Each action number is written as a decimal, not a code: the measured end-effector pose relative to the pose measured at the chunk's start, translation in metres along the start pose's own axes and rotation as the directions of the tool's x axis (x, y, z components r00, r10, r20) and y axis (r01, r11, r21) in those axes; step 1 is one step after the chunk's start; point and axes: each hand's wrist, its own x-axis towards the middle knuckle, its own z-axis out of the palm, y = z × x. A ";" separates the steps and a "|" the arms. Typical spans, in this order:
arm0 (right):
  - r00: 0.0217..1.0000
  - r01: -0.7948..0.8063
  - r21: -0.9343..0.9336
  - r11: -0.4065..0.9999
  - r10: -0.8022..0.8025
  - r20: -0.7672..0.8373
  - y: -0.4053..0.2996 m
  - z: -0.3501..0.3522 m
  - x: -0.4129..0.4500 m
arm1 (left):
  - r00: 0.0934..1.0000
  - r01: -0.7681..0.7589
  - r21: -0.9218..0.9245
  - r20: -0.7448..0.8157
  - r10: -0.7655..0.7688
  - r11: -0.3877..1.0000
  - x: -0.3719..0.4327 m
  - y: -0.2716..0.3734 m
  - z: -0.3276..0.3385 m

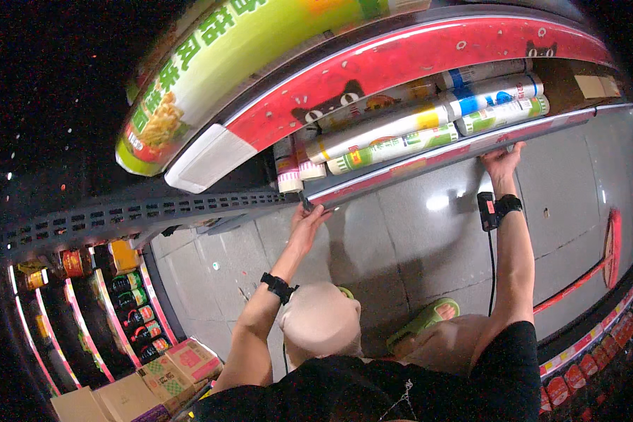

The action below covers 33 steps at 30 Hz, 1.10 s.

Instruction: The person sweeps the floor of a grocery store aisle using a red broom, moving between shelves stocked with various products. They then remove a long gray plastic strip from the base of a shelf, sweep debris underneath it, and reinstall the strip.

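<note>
My left hand [310, 217] grips the front edge of a metal store shelf [380, 182] near its left end, beside the perforated upright [137, 205]. Farther right along the same edge, my right hand [502, 161] has its fingers under the shelf. Several cylindrical paper-wrapped packages [395, 150] lie along this shelf, and two with pink-striped ends [290, 171] point towards me at its left end. Both wrists wear black straps; a small black device [487, 211] with a cable is at the right one.
Above is a shelf with a red front strip [401, 58] and a large green package [211, 68]. Cardboard boxes [163, 377] stand at lower left near stocked shelves. A red metal bar [575, 287] and another shelf row are at right. Grey floor tiles [411, 227] lie below.
</note>
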 end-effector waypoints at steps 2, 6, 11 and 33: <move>1.000 -0.013 -0.001 1.000 0.013 -0.018 0.014 0.007 -0.011 | 1.000 0.008 0.011 -0.015 -0.008 1.000 -0.004 0.003 -0.012; 0.998 -0.028 -0.033 0.999 0.026 -0.055 0.008 0.008 -0.002 | 1.000 -0.005 0.104 0.024 0.003 0.995 0.004 0.003 -0.007; 0.973 0.076 -0.049 0.996 -0.063 0.220 -0.015 -0.025 0.009 | 0.998 -0.060 0.235 0.022 0.056 0.970 0.013 -0.010 0.008; 0.895 -0.116 -0.582 0.805 -0.169 -0.412 0.029 -0.034 0.037 | 0.931 0.355 -0.096 0.123 -0.343 0.930 -0.023 0.010 -0.014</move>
